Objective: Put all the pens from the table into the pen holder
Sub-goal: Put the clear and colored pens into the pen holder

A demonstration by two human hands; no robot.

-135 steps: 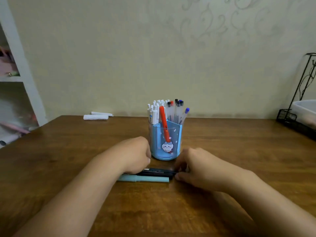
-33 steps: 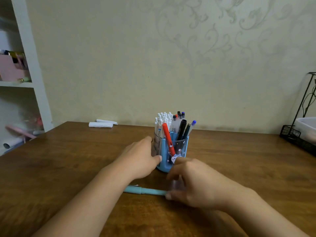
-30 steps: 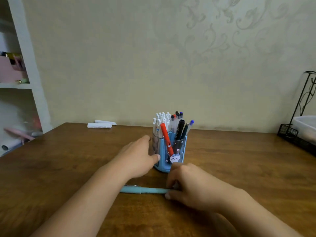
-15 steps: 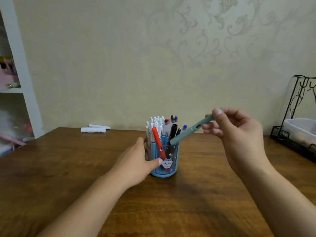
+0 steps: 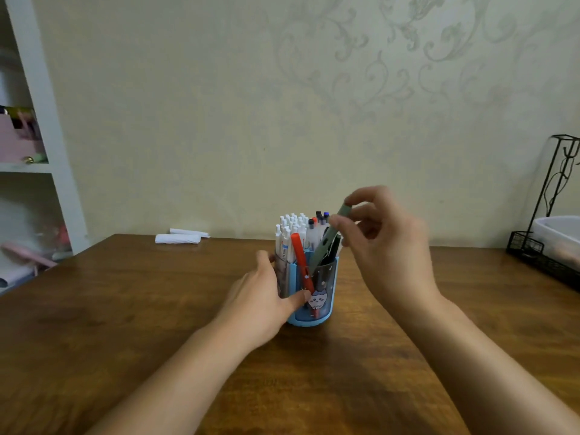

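A blue pen holder (image 5: 326, 304) with a cartoon cat sticker stands in the middle of the brown table (image 5: 125, 309). It is packed with several white, red, black and blue-capped pens. My left hand (image 5: 260, 296) grips the holder's left side, thumb across its front. My right hand (image 5: 381, 243) pinches the top end of a grey-teal pen (image 5: 324, 248). That pen slants down to the left, and its lower end sits inside the holder's front compartment beside an orange-red pen (image 5: 299, 262).
Two white rolled items (image 5: 179, 237) lie at the table's far edge on the left. A black wire rack (image 5: 539, 255) holding a white bin (image 5: 561, 237) stands at the far right. White shelves (image 5: 40, 164) rise at the left, and a patterned wall is behind.
My right hand picked the grey-teal pen off the table, lifted it and lowered its tip into the holder. My left hand kept its grip on the holder.
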